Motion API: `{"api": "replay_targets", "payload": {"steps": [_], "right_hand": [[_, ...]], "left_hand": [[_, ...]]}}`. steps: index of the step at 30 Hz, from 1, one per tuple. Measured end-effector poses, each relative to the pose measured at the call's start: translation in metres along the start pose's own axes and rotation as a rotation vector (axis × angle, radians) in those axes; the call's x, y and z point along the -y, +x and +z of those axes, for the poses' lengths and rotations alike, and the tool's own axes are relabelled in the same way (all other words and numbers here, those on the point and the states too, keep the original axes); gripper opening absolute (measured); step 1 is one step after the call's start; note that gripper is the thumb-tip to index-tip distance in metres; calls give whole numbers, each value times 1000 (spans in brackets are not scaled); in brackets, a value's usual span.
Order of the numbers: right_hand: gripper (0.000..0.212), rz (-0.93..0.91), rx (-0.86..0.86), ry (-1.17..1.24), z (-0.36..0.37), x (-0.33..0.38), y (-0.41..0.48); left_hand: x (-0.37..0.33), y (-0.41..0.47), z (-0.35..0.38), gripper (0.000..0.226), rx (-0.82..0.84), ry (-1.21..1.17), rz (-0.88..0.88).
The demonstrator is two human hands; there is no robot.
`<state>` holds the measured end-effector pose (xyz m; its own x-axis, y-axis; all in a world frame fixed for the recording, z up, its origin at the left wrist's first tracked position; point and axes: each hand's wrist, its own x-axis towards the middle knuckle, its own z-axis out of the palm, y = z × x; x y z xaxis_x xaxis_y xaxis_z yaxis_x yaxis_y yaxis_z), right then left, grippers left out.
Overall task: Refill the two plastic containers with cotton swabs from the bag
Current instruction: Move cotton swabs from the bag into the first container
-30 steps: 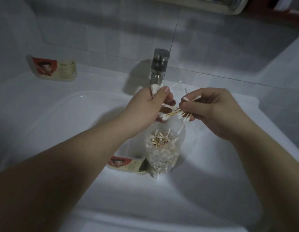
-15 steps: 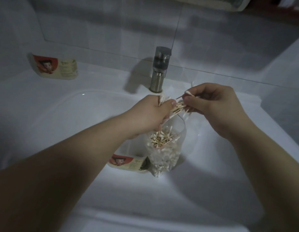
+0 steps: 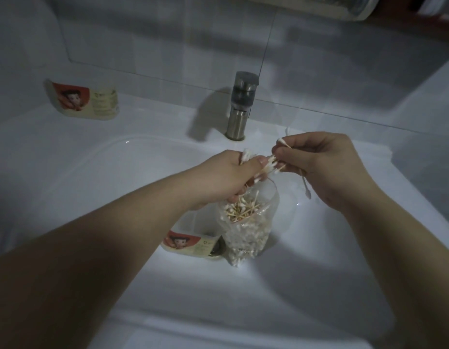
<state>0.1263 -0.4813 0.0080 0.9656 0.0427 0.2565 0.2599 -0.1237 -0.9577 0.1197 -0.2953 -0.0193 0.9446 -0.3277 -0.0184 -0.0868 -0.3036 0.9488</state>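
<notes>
Over a white sink (image 3: 92,172) in a dim bathroom with pale wall tiles (image 3: 168,46) behind it, two bare forearms reach in from 6 o'clock. A steel faucet (image 3: 241,107) stands on the rim at 12 o'clock. At 10 o'clock on the ledge lies one labelled plastic container (image 3: 85,100), its red picture turned up. A second container (image 3: 185,244) lies on its side in the basin, beside the drain (image 3: 217,248) and touching the bag (image 3: 246,230).

The clear bag stands upright at the centre of the basin, long axis vertical, mouth open upward, swabs jumbled inside. Just above its mouth the left hand (image 3: 226,180) is curled round a bunch of cotton swabs (image 3: 271,167). The bunch's long axis runs from about 8 to 2 o'clock, and white tips also poke out of the fist toward 12. I cannot tell whether this hand also grips the bag's rim.

At 3 o'clock of it, the right hand (image 3: 326,165) pinches the bunch's far tips between thumb and fingers. One swab (image 3: 284,142) juts from those fingertips toward 10 o'clock. Another, the hanging swab (image 3: 305,185), drops from the palm and points toward 5 o'clock.
</notes>
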Motion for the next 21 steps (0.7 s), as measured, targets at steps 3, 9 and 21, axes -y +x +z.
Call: {"api": "replay_targets", "payload": {"steps": [3,9,21], "right_hand": [[10,40,15,41,-1,0,1],[9,106,-6,149,-2,2,2],[6,141,-113,210,-17,0,9]], "left_hand": [[1,2,1,36,7,-13,11],[-2,1,-3,40,6,-50,-10],[-5,-2,-4,55,-56,-113,25]]}}
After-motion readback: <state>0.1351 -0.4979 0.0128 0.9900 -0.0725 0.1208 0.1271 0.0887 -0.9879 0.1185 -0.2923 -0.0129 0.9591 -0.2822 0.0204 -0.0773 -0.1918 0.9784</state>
